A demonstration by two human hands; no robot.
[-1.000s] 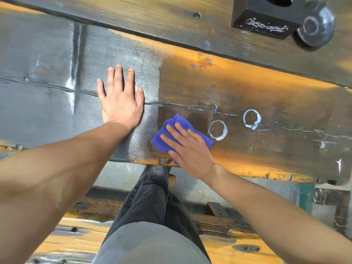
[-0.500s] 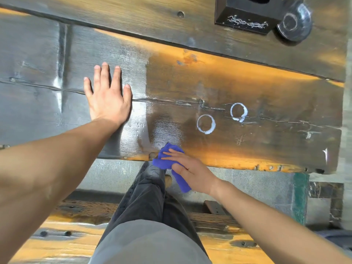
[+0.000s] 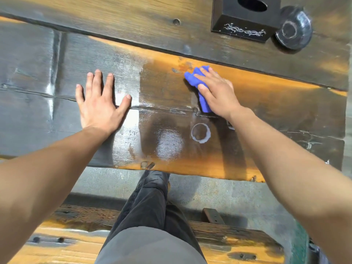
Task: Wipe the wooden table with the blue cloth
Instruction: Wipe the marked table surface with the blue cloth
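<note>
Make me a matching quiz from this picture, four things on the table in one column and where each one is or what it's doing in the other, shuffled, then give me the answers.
Column one:
1. blue cloth
2. left hand
3. white ring mark
4. black box

Column two:
A. at the far right of the wooden table, beside a dark round bowl
B. pressed under the right hand
C. flat on the wood, fingers spread, holding nothing
D. on the near plank, nearer than the cloth

Pairs: 1-B, 2-C, 3-D, 4-A
</note>
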